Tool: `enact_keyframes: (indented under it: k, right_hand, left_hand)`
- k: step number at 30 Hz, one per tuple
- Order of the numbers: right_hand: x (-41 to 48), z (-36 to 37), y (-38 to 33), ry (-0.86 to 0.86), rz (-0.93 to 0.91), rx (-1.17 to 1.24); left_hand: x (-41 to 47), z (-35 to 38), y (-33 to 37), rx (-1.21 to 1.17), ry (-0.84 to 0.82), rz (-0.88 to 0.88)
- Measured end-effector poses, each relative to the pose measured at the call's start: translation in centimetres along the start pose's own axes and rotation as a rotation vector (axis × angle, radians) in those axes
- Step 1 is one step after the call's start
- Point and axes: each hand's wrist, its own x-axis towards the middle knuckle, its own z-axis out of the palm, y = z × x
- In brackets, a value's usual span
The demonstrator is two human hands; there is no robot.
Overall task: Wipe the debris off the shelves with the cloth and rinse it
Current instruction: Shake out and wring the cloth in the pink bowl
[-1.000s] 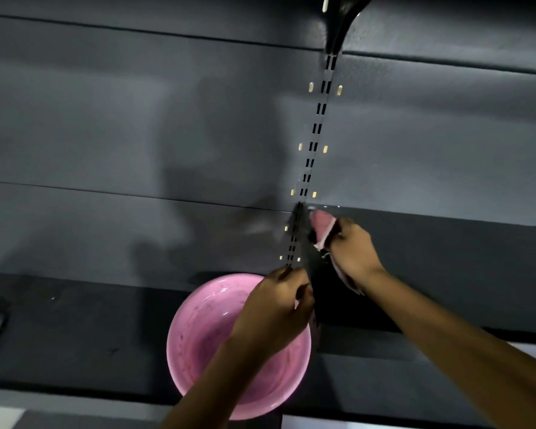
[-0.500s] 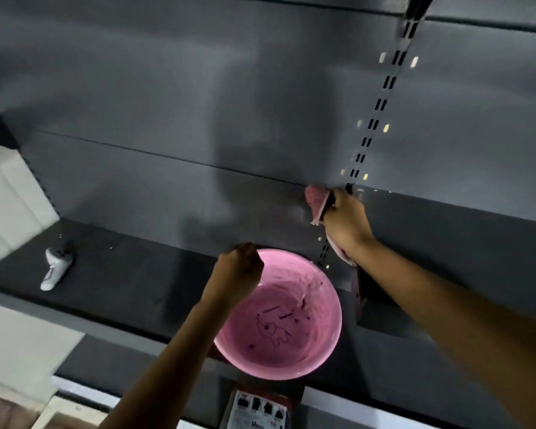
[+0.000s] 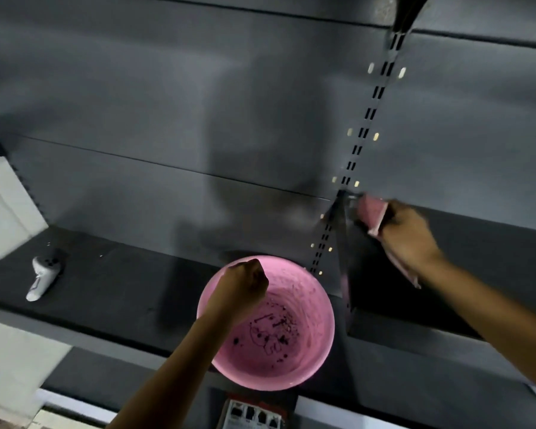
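the right hand (image 3: 407, 239) is clenched around a crumpled pink cloth (image 3: 372, 213), pressing it at the back of the right-hand dark grey metal shelf (image 3: 477, 274), just beside the slotted upright rail (image 3: 358, 150). the left hand (image 3: 240, 291) is curled into a fist over the rim of a round pink plastic basin (image 3: 310, 360); whether it grips the rim i cannot tell. dark specks lie in the basin's bottom. a white handheld controller (image 3: 42, 275) lies on the left dark shelf (image 3: 112, 292), well apart.
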Motion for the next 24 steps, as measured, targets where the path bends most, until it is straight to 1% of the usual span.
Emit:
enact_keyframes:
  k: [2,5,7,9,12,13,14,15,18,19,20,21,22,23,24]
  right_hand:
    - [-1.7,1.8,-0.4,-0.070,-0.072,-0.100]
    - [-2.1,4.2,-3.4,-0.123,-0.204,-0.077]
    - [-1.9,6.2,-5.2,-0.186,-0.270,-0.065]
    - [-1.9,8.5,-6.5,-0.302,-0.293,-0.056]
    - [-1.5,10.3,-7.6,-0.408,-0.343,-0.068]
    - [-1.1,10.1,-7.8,-0.440,-0.343,-0.079]
    - [-0.8,9.7,-8.0,-0.499,-0.326,-0.076]
    - [-0.6,9.1,-8.0,-0.590,-0.299,-0.027]
    - [-0.4,7.6,-8.4,-0.871,-0.228,0.221]
    - [-0.1,7.2,-8.4,-0.922,-0.262,0.205]
    - [0.4,6.8,-8.3,-0.912,-0.352,0.093]
    - [1.0,6.6,-8.2,-0.834,-0.466,-0.073]
    - [1.6,6.5,-8.0,-0.718,-0.576,-0.230]
    - [2.0,6.6,-7.7,-0.620,-0.640,-0.336]
    - [2.2,6.7,-7.4,-0.559,-0.669,-0.386]
  left_hand:
    - [0.3,0.4,0.5,0.000,-0.026,0.038]
    - [0.7,0.4,1.5,0.022,-0.025,0.071]
    - [0.9,0.0,2.0,-0.041,-0.021,0.065]
    - [0.9,-1.1,2.4,-0.237,-0.064,-0.019]
    - [0.9,-3.5,2.7,-0.747,-0.236,-0.157]
    - [1.0,-4.1,2.5,-0.861,-0.265,-0.185]
    - [1.2,-4.5,2.3,-0.949,-0.256,-0.202]
    - [1.5,-4.7,2.1,-0.985,-0.217,-0.205]
    - [2.7,-4.6,0.8,-0.934,-0.075,-0.198]
    - [3.0,-4.8,0.4,-0.933,-0.034,-0.204]
    - [3.3,-5.0,-0.2,-0.914,0.007,-0.214]
    - [3.6,-5.5,-0.7,-0.832,0.038,-0.214]
    - [3.9,-5.9,-1.4,-0.700,0.056,-0.193]
    - [4.1,-6.4,-2.0,-0.546,0.038,-0.155]
    - [4.3,-6.8,-2.6,-0.404,-0.010,-0.112]
